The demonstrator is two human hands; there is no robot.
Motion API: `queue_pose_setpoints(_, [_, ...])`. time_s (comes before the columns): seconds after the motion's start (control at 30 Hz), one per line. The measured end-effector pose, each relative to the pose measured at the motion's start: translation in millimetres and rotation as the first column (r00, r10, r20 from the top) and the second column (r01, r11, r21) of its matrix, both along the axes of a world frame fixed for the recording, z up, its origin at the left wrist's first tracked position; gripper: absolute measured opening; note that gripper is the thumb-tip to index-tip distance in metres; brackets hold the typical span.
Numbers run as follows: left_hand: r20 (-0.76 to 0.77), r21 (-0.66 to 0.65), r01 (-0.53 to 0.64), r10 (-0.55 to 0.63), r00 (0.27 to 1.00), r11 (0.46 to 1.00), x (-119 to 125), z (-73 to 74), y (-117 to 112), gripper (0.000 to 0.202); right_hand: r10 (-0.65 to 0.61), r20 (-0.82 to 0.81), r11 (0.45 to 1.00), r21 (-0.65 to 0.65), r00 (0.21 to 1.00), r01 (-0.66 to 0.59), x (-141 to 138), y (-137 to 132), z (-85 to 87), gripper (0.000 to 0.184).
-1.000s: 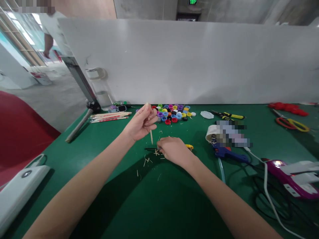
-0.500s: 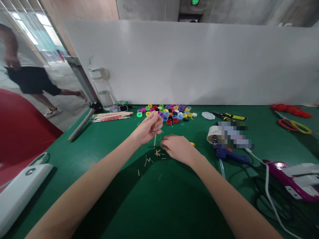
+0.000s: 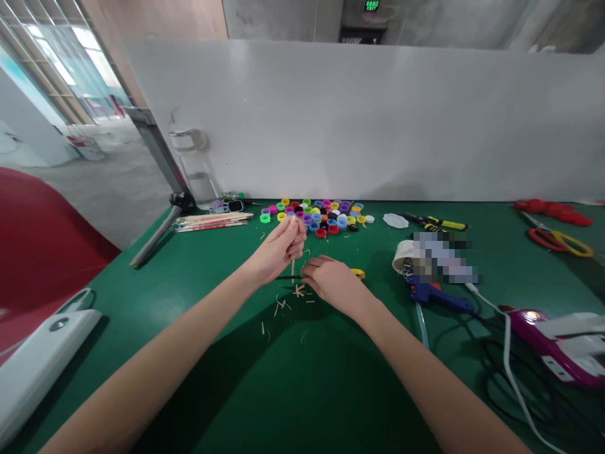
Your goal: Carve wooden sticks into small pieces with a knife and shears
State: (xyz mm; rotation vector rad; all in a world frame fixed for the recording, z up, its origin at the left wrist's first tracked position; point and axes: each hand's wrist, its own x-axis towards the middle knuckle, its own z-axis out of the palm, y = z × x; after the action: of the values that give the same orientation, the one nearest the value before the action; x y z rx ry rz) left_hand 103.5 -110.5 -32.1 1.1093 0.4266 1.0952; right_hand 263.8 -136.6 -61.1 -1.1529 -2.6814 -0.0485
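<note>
My left hand is closed around a thin wooden stick, held upright with its lower end pointing down at the table. Close by on the right, my right hand grips a knife; its yellow end shows behind the hand. The dark, narrow blade reaches left to the stick's lower end, and I cannot tell whether the two touch. Wood shavings lie scattered on the green table beneath both hands. My fingers hide most of the knife's handle and the stick's upper part.
Colourful bottle caps spread along the back, beside bundled sticks. To the right lie yellow-black pliers, a blue glue gun, scissors and a purple power strip with cables. A white box stands front left.
My left hand has lowered slightly, and my right hand has shifted a little left with the knife, showing more of its yellow end. The person walking at the left has gone from view.
</note>
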Motion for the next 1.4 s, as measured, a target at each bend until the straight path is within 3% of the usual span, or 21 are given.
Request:
queue_pose_setpoints(0.23, [-0.032, 0.029, -0.031, 0.032, 0.999, 0.999, 3, -1.7, 0, 0.024, 0.045, -0.097, 0.996, -0.072, 0.994, -0.052, 0, 5, -10.0, 0.017])
queue_pose_setpoints(0.5, [-0.135, 0.104, 0.009, 0.005, 0.991, 0.995, 8, -1.1, -4, 0.025, 0.042, -0.003, 0.988, -0.149, 0.999, -0.042, -4, 10, -13.0, 0.018])
queue_pose_setpoints(0.83, [0.034, 0.014, -0.105, 0.105, 0.994, 0.994, 1, -6.2, 8, 0.023, 0.065, -0.121, 0.982, -0.169, 0.99, -0.086, 8, 4, -9.3, 0.02])
queue_pose_setpoints(1.1, [0.07, -0.067, -0.057, 0.062, 0.996, 0.996, 2, -4.5, 8, 0.027, 0.011, -0.181, 0.989, -0.144, 0.983, -0.038, 9, 6, -10.8, 0.02])
queue_pose_setpoints(1.3, [0.075, -0.066, -0.039, 0.044, 0.996, 0.997, 0, -7.1, 12, 0.026, 0.03, -0.188, 0.999, 0.038, 0.982, -0.023, 8, -5, -23.5, 0.02])
queue_pose_setpoints(1.4, [0.09, -0.069, -0.025, 0.031, 0.995, 0.997, -2, -8.3, 14, 0.027, 0.044, -0.2, 0.997, 0.067, 0.979, -0.031, 7, -7, -26.1, 0.021])
